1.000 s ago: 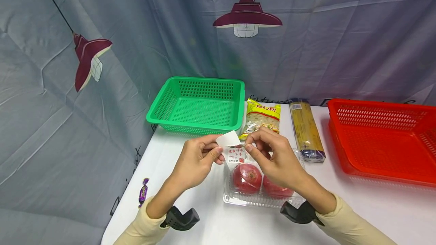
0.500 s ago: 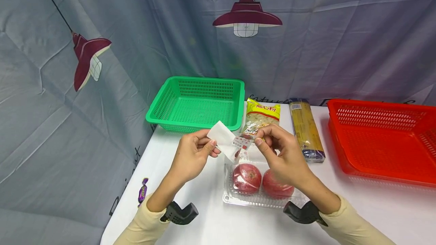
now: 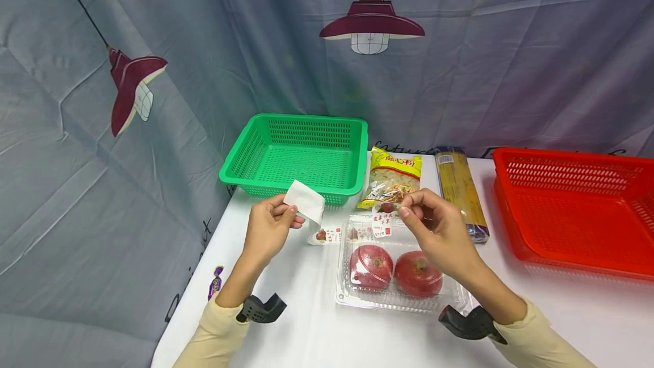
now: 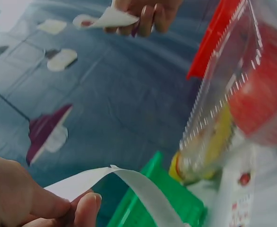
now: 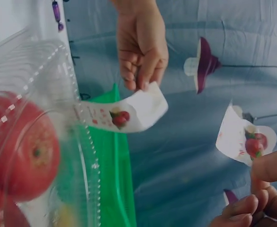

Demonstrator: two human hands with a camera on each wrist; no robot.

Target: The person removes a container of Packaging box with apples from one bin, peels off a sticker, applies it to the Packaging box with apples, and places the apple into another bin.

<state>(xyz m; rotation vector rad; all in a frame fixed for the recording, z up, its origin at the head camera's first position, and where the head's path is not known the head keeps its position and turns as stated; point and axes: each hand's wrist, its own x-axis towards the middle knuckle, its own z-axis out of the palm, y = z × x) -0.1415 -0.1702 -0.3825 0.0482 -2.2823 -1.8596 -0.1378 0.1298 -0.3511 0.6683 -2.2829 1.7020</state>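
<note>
My left hand point(image 3: 269, 226) pinches a curling strip of label stickers point(image 3: 305, 204); its printed end trails toward the plastic box. In the right wrist view the strip point(image 5: 129, 111) shows red fruit prints. Between thumb and forefinger, my right hand point(image 3: 440, 233) holds one peeled label sticker point(image 3: 382, 221) with red writing and a fruit picture. Below it lies a clear plastic clamshell box point(image 3: 409, 301), lid down, with two red apple-like fruits point(image 3: 371, 267) inside. Another label shows on the box's lid at its left.
Behind the box lie a yellow bag of pasta point(image 3: 393, 175) and a long pack of noodles point(image 3: 462, 192). A green basket point(image 3: 293, 186) stands back left, a red basket point(image 3: 572, 260) at right. A purple wrapped candy point(image 3: 216, 281) lies near the left edge.
The hands have drawn apart. The label sticker has come off the strip and is in the right hand, while the left hand has moved left with the strip, whose printed end now hangs down.
</note>
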